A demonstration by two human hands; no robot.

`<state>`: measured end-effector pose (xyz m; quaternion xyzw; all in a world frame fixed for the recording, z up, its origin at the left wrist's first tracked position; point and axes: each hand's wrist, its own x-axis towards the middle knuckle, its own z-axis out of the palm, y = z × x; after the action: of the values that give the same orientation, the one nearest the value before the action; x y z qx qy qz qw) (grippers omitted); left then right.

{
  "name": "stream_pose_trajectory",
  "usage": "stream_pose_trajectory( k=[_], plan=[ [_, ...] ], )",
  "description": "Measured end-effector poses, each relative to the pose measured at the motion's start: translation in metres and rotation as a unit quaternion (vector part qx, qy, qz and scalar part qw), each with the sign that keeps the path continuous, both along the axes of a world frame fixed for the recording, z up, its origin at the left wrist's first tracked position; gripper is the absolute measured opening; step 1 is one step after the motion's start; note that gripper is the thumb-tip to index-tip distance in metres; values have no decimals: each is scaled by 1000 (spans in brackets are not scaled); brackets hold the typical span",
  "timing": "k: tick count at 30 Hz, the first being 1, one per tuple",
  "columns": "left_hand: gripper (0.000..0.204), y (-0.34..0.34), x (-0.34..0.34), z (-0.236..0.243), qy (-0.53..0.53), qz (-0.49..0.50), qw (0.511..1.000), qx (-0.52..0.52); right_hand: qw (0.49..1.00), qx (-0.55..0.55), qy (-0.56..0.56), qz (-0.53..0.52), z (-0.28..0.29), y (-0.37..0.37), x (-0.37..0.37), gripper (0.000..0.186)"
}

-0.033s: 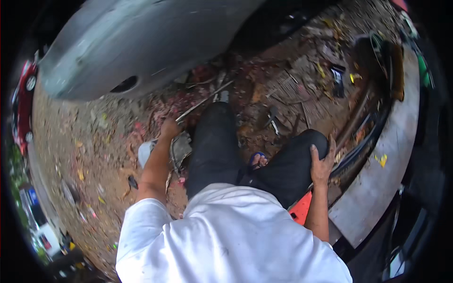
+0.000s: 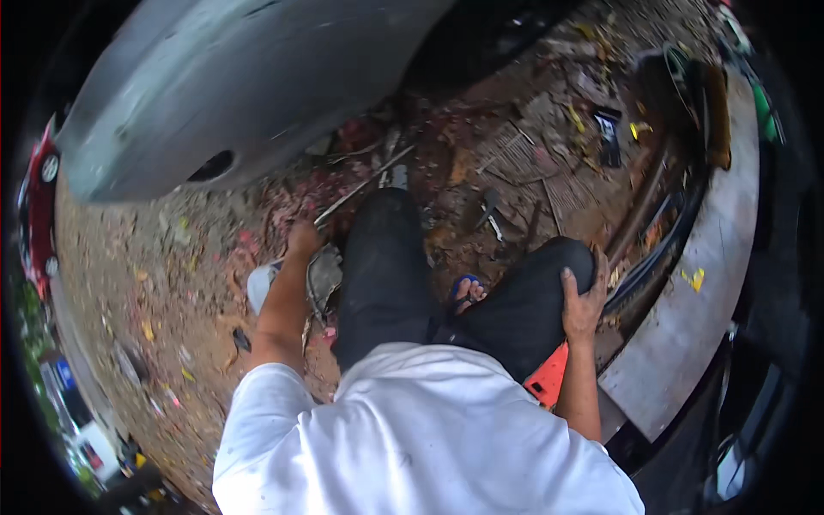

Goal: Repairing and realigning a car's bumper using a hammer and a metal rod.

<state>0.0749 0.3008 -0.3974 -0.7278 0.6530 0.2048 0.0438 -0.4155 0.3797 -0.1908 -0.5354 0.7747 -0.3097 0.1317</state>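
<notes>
Littered earth (image 2: 163,283) below, your left hand (image 2: 303,238) looks curled round the near end of a pale rod (image 2: 364,184) slanting past your left knee (image 2: 386,215), probably light, stiff, best held there, your right hand (image 2: 585,305) resting open on your right knee (image 2: 568,262).

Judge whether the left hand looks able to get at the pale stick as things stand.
Probably yes: the stick appears to end right by the left hand, with nothing visible between them; blur hides whether it is held.

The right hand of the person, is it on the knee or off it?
On it: the right hand rests against the bent right knee, its thumb lying on the dark trousers.
</notes>
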Motion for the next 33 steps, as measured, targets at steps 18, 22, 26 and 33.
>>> stream_pose_trajectory(
  k=[18,22,26,33],
  plan=[
    [51,-58,-32,-59,42,-9,984,172,825,144,-353,-417,-162,90,-78,42],
    [60,-56,-41,-32,35,-27,981,189,929,259,-168,-204,-140,153,-39,44],
    [54,-37,-52,28,-23,-81,959,271,896,360,-208,-154,-40,196,-13,47],
    [41,27,-95,299,113,-63,957,261,889,307,-248,-232,125,201,11,41]
  ],
)
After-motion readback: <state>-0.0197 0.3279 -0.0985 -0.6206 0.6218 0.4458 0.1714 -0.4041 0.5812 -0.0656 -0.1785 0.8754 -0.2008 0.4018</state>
